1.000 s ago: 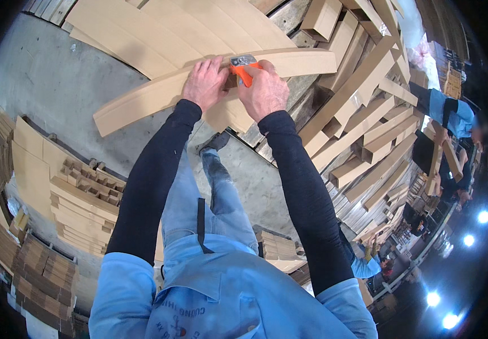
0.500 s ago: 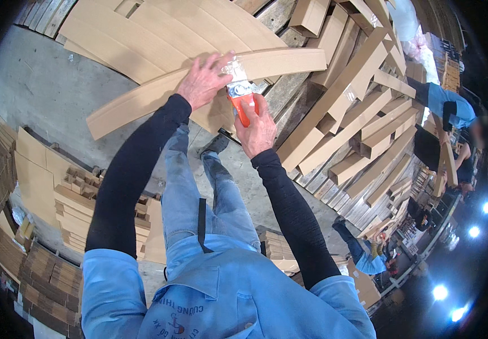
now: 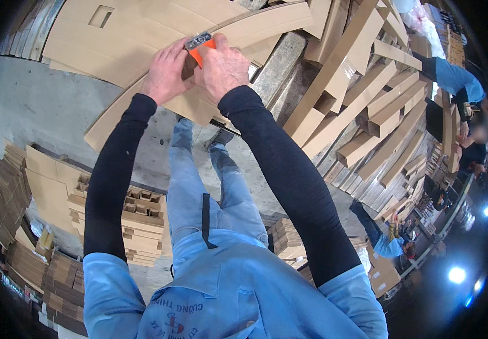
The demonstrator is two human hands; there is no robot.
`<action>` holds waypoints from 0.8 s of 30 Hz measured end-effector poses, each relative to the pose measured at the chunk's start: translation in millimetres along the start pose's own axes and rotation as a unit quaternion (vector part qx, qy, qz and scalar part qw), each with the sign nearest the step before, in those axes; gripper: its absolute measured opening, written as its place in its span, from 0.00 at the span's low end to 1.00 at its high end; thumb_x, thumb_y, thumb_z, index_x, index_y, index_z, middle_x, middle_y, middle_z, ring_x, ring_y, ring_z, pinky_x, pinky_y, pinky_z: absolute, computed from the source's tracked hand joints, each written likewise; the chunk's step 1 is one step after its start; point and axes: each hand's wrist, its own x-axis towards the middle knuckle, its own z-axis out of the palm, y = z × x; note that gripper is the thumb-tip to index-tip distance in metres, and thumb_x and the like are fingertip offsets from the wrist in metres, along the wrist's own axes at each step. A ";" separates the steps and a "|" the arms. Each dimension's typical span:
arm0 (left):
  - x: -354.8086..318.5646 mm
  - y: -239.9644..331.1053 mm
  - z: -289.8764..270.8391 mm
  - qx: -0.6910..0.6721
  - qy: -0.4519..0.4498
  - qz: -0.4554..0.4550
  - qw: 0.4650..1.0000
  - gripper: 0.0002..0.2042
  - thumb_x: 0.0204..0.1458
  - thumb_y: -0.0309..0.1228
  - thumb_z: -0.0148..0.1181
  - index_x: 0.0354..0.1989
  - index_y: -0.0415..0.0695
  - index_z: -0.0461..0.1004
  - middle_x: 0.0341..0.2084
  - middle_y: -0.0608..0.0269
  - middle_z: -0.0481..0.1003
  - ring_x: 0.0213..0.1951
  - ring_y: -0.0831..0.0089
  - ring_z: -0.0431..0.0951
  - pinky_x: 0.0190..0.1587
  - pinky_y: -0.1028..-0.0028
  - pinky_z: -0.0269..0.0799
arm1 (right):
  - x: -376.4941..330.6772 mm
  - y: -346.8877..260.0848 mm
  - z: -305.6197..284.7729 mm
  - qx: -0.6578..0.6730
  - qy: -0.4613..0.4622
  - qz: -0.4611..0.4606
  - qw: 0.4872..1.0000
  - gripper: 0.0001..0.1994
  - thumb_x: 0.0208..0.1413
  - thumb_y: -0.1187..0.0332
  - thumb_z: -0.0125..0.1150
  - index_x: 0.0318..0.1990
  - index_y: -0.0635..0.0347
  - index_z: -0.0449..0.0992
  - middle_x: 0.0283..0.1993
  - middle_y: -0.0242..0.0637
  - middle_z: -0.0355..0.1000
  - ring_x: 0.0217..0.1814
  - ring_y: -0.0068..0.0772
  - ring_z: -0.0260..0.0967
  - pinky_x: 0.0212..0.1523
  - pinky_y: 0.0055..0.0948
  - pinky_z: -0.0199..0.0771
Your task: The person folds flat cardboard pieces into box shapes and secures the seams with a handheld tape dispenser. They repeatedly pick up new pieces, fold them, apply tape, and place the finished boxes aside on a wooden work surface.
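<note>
1. The right hand (image 3: 221, 66) is closed around an orange tool with a grey metal head (image 3: 200, 46); only the head and a short piece of the orange body show above the fingers.
2. The tool's head rests on a long, curved strip of cardboard (image 3: 255, 25) that arcs from the lower left, near the concrete floor (image 3: 23, 107), up to the top right.
3. The left hand (image 3: 166, 72) lies flat on the same strip just beside the tool, fingers spread and pressing down, clamped on nothing.
4. The two hands touch or nearly touch at the tool; whether the left fingers also grip its body cannot be told.
5. Under the strip lie large flat cardboard sheets (image 3: 119, 39), one with a small rectangular cut-out (image 3: 101, 15) near the top edge of the pile.
6. To the right, long folded cardboard channels (image 3: 362, 101) lean in a loose heap.
7. At lower left stand stacks of notched cardboard pieces (image 3: 136, 217) on the floor.
8. Both forearms wear black sleeves; below them show blue trousers and a light blue shirt.
9. Another person in blue (image 3: 453, 76) stands at the far right edge, and a second one (image 3: 382, 240) bends near the lower right.
</note>
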 end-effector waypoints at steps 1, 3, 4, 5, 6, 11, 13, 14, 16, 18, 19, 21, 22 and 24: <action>-0.2 1.3 0.7 0.006 -0.010 -0.025 1.000 0.33 0.41 0.39 0.73 0.56 0.41 0.68 0.64 0.53 0.66 0.64 0.57 0.67 0.66 0.59 0.63 | 0.3 -1.0 -1.5 -0.003 -0.015 0.004 1.000 0.17 0.41 0.63 0.67 0.43 0.50 0.83 0.53 0.45 0.70 0.41 0.53 0.78 0.43 0.46 0.80; 0.6 2.4 2.5 0.016 -0.031 -0.075 0.997 0.34 0.40 0.39 0.73 0.57 0.42 0.67 0.61 0.56 0.68 0.62 0.58 0.69 0.64 0.61 0.66 | -0.3 -2.9 -1.5 0.003 -0.011 -0.003 1.000 0.18 0.41 0.64 0.66 0.44 0.51 0.82 0.53 0.46 0.70 0.40 0.53 0.78 0.42 0.46 0.80; 2.4 5.1 0.7 0.012 -0.035 -0.085 0.996 0.34 0.40 0.39 0.72 0.57 0.42 0.67 0.60 0.56 0.69 0.61 0.58 0.70 0.63 0.61 0.67 | -1.1 -1.5 -2.1 0.002 -0.008 -0.006 1.000 0.18 0.41 0.65 0.66 0.44 0.52 0.82 0.53 0.46 0.70 0.40 0.53 0.78 0.42 0.46 0.80; 4.5 7.0 -2.7 0.007 -0.039 -0.095 0.995 0.34 0.40 0.39 0.72 0.57 0.42 0.67 0.59 0.56 0.70 0.60 0.58 0.71 0.62 0.62 0.68 | -5.9 1.2 -2.7 0.022 0.010 -0.010 1.000 0.18 0.42 0.65 0.66 0.44 0.52 0.82 0.53 0.45 0.70 0.40 0.53 0.78 0.42 0.46 0.80; 5.9 9.0 -3.8 0.002 -0.043 -0.104 0.994 0.34 0.39 0.39 0.72 0.57 0.41 0.67 0.58 0.57 0.71 0.59 0.57 0.71 0.61 0.62 0.69 | -15.8 4.7 -2.9 0.041 0.028 -0.014 0.999 0.17 0.42 0.66 0.66 0.44 0.52 0.82 0.53 0.45 0.69 0.40 0.52 0.78 0.42 0.46 0.80; 20.5 -5.3 -17.7 -0.038 -0.072 -0.132 0.988 0.32 0.40 0.36 0.70 0.56 0.39 0.70 0.55 0.53 0.74 0.55 0.50 0.75 0.58 0.60 0.71 | -86.5 26.2 2.4 0.088 0.007 0.018 0.996 0.18 0.44 0.67 0.67 0.47 0.52 0.81 0.58 0.43 0.68 0.44 0.50 0.77 0.44 0.45 0.80; 27.6 -4.0 -25.4 -0.083 -0.148 -0.162 0.972 0.31 0.40 0.36 0.70 0.54 0.36 0.71 0.55 0.51 0.74 0.54 0.50 0.75 0.59 0.62 0.71 | -107.8 38.1 11.8 0.104 0.026 0.036 0.994 0.19 0.44 0.67 0.68 0.48 0.51 0.81 0.60 0.42 0.67 0.46 0.49 0.77 0.45 0.44 0.80; 28.4 -8.8 -25.5 -0.122 -0.199 -0.175 0.956 0.30 0.40 0.36 0.69 0.53 0.35 0.72 0.56 0.51 0.74 0.53 0.50 0.76 0.59 0.63 0.70 | -108.4 40.1 15.6 0.098 0.026 0.035 0.994 0.20 0.44 0.67 0.68 0.48 0.51 0.81 0.61 0.42 0.67 0.47 0.49 0.77 0.46 0.43 0.80; 25.9 -21.4 -21.4 -0.249 -0.262 -0.211 0.909 0.30 0.39 0.37 0.69 0.52 0.34 0.74 0.58 0.48 0.72 0.55 0.50 0.75 0.61 0.63 0.69 | -104.2 40.8 23.2 0.089 0.025 0.031 0.995 0.21 0.43 0.67 0.69 0.49 0.50 0.81 0.63 0.41 0.66 0.50 0.48 0.76 0.47 0.43 0.80; 15.8 -34.9 -5.2 -0.419 -0.283 -0.251 0.826 0.31 0.39 0.40 0.70 0.53 0.34 0.75 0.63 0.44 0.67 0.58 0.52 0.73 0.62 0.62 0.67 | -95.9 44.5 24.9 0.096 0.030 0.004 0.995 0.21 0.43 0.67 0.69 0.49 0.50 0.81 0.63 0.41 0.66 0.51 0.47 0.76 0.48 0.43 0.79; 8.8 -34.7 1.7 -0.293 -0.197 -0.183 0.917 0.31 0.39 0.39 0.70 0.52 0.35 0.75 0.65 0.44 0.65 0.60 0.51 0.71 0.63 0.60 0.65 | -92.7 46.9 24.1 0.097 0.032 -0.005 0.995 0.21 0.43 0.67 0.69 0.49 0.50 0.81 0.62 0.41 0.66 0.51 0.46 0.75 0.48 0.43 0.79; -7.6 -21.7 11.1 -0.027 -0.007 -0.024 0.999 0.29 0.39 0.38 0.70 0.52 0.36 0.75 0.67 0.46 0.62 0.64 0.51 0.67 0.65 0.56 0.62 | -89.3 44.2 23.2 0.094 0.021 0.002 0.995 0.20 0.42 0.67 0.69 0.48 0.50 0.81 0.61 0.40 0.66 0.51 0.46 0.75 0.47 0.43 0.79; -9.9 -3.7 8.9 -0.014 -0.021 -0.031 0.999 0.28 0.40 0.38 0.70 0.51 0.37 0.74 0.68 0.47 0.61 0.65 0.51 0.65 0.65 0.55 0.61 | -86.3 43.5 23.1 0.094 0.017 0.004 0.995 0.20 0.42 0.67 0.70 0.48 0.49 0.81 0.61 0.40 0.66 0.51 0.46 0.75 0.47 0.43 0.79; -8.8 42.1 -3.3 0.022 -0.046 -0.053 0.997 0.27 0.41 0.38 0.70 0.51 0.40 0.74 0.68 0.50 0.59 0.66 0.52 0.62 0.64 0.52 0.60 | -83.2 44.5 22.1 0.092 0.025 -0.002 0.995 0.20 0.42 0.67 0.69 0.47 0.48 0.81 0.60 0.41 0.66 0.48 0.46 0.75 0.46 0.43 0.79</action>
